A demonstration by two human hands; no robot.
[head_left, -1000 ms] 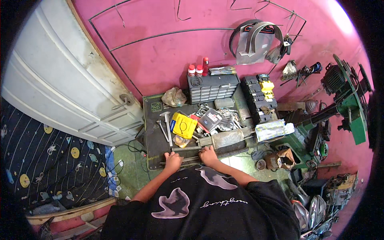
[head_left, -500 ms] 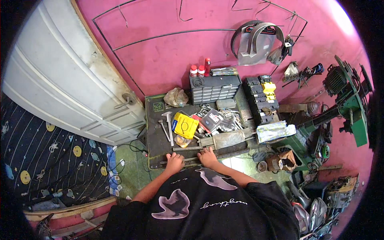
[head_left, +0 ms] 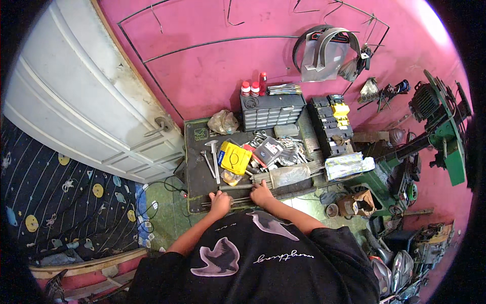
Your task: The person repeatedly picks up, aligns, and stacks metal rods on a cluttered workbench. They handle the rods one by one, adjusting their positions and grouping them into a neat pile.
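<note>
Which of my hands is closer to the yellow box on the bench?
Left. The left hand lies just below the yellow box; the right hand sits further to its right.

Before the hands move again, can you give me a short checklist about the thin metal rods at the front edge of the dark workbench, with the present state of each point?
1. Left hand on the thin metal rods: ok, it rests on them near the front edge of the dark workbench.
2. Right hand on the same rods: ok, it sits at the near end of the bundle.
3. Firm grip: cannot tell, the fingers are too small to see.
4. Rods lying flat: ok, they run along the edge.
5. Space behind the hands: not ok, the yellow box and the hammer lie close.
</note>
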